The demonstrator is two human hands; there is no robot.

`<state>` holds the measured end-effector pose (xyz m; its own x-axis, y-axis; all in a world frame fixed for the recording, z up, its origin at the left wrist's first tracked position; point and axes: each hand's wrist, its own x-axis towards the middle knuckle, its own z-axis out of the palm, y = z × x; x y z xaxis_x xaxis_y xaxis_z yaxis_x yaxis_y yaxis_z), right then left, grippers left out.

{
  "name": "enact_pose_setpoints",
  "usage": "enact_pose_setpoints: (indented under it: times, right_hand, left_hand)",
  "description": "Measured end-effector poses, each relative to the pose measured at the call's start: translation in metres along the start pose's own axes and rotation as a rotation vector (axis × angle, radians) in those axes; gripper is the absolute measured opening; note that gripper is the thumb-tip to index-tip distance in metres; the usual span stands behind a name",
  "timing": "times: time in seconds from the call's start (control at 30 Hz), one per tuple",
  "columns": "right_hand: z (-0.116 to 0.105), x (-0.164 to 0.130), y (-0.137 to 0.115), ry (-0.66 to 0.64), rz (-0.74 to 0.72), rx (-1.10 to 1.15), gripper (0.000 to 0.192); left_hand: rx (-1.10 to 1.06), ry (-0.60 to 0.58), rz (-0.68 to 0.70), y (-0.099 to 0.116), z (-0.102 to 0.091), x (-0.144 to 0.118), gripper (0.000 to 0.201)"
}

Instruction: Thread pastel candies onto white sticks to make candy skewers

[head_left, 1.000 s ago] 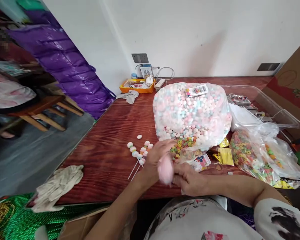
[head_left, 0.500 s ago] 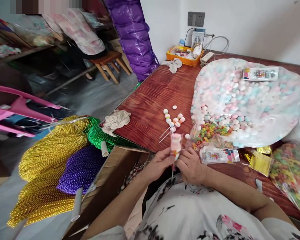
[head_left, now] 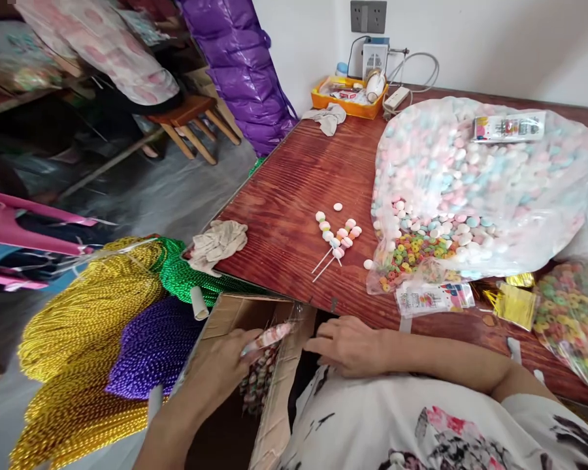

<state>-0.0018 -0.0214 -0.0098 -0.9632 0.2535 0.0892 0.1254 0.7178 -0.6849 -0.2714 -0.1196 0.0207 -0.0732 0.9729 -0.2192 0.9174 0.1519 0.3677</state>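
Observation:
My left hand (head_left: pixel 225 362) is over the cardboard box (head_left: pixel 280 378), closed on a candy skewer (head_left: pixel 273 334) in a clear printed wrapper. Below it, inside the box, lie several more wrapped candy skewers (head_left: pixel 259 386). At the table's front edge my right hand (head_left: pixel 345 343) is loosely bent with its fingers a little apart, and no object shows in it. Beyond, on the red-brown table (head_left: pixel 274 196), two candy skewers (head_left: pixel 338 239) with white sticks lie crossed, and a loose round candy (head_left: pixel 338 207) rests behind them.
A big clear bag of pastel candies (head_left: pixel 485 189) covers the table's right side, with printed wrappers (head_left: pixel 434 298) before it. Ring candies (head_left: pixel 575 320) fill another bag. A cloth (head_left: pixel 219 245) hangs at the left corner, above gold beads (head_left: pixel 93 294). A co-worker (head_left: pixel 108 59) is beside a stool (head_left: pixel 189 111).
My left hand has carried the wrapped candy skewer down and left, from in front of my chest to over the box. My right hand has let go and moved slightly left and down.

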Motion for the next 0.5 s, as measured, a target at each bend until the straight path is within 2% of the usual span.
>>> enact_pose_setpoints:
  times: [0.07,0.13,0.2,0.23,0.3,0.37,0.43,0.5]
  right_hand:
    - [-0.016,-0.026,0.004,-0.018,-0.047,-0.131,0.019]
    - [-0.029,-0.049,0.007,0.084,0.026,-0.145,0.017]
    - [-0.039,-0.07,0.008,0.243,0.091,-0.142,0.019]
    - [-0.042,-0.081,0.007,0.334,0.107,-0.148,0.02]
    - [-0.049,-0.106,0.006,0.522,0.144,-0.185,0.022]
    - [-0.056,-0.138,0.007,0.669,0.251,-0.271,0.026]
    - [-0.062,-0.176,0.011,0.791,0.407,-0.413,0.026]
    - [-0.068,-0.22,0.019,0.961,0.582,-0.586,0.021]
  left_hand:
    - [0.122,-0.003,-0.023,0.005,0.003,0.011,0.035]
    - [0.046,0.036,0.137,0.028,0.006,0.031,0.036]
    - [-0.046,0.046,0.329,0.057,0.008,0.058,0.032]
    - [-0.018,0.097,0.366,0.071,0.007,0.074,0.032]
    - [0.101,0.282,0.356,0.093,0.004,0.101,0.031]
    - [0.147,0.363,0.41,0.112,0.004,0.118,0.026]
    - [0.057,0.276,0.605,0.138,0.013,0.124,0.021]
    - [-0.071,0.101,0.863,0.171,0.033,0.119,0.02]
